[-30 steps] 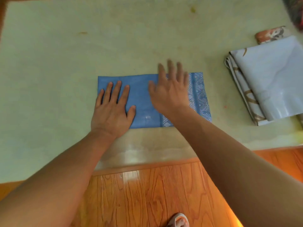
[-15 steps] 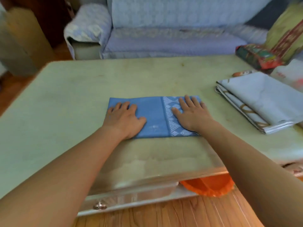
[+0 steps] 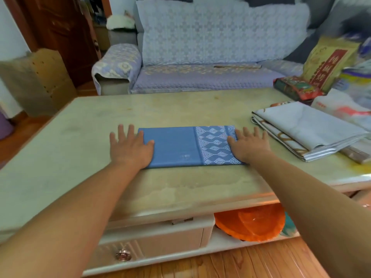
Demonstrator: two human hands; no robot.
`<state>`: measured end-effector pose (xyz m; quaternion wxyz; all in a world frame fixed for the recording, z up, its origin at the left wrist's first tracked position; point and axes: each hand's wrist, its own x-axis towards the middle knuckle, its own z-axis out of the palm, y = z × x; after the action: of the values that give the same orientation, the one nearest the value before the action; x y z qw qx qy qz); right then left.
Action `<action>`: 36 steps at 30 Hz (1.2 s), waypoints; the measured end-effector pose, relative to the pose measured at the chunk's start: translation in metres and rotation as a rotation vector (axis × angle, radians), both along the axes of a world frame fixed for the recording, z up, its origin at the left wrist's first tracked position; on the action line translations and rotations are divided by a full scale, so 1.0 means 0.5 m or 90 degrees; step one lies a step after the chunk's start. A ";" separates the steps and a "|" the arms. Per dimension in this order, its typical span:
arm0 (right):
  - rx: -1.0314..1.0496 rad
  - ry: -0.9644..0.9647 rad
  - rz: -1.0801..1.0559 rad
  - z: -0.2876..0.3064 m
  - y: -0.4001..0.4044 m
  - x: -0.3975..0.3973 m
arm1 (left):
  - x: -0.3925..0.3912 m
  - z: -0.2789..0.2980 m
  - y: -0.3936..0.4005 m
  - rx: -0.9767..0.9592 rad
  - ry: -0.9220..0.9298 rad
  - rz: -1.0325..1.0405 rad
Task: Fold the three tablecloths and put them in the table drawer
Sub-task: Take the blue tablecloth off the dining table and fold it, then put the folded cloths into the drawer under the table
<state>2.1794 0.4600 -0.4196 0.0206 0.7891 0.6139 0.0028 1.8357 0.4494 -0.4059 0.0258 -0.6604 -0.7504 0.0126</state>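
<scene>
Both hands lay flat with fingers spread, the left hand (image 3: 131,148) on one short end of the folded blue patterned tablecloth (image 3: 186,147), the right hand (image 3: 249,145) on the other; its long axis ran left to right across the pale bench (image 3: 80,157), directly ahead and equally near each hand.

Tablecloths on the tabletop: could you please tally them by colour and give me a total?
Blue: 1, the folded blue tablecloth lying flat with the left hand and right hand at its ends.
White or grey: 1 folded pile for certain; whether it holds more than one cloth cannot be told.
Total: 2 visible.
</scene>
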 end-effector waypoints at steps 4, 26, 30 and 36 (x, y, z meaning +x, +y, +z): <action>0.340 -0.091 0.206 0.043 -0.071 -0.087 | 0.076 0.039 -0.104 0.213 -0.120 -0.154; 0.547 0.112 0.167 -0.101 -0.293 -0.309 | -0.136 -0.350 -0.494 -0.084 -0.250 -0.014; 0.514 0.080 0.162 -0.106 -0.301 -0.317 | -0.122 -0.334 -0.515 -0.135 -0.263 -0.011; 0.534 0.081 0.244 -0.116 -0.310 -0.296 | -0.126 -0.224 -0.576 -0.186 -0.082 -0.039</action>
<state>2.0313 0.3048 -0.4773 -0.3390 0.6004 0.6942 0.2065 1.7729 0.1614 -0.5180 -0.1182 -0.6789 -0.7204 0.0782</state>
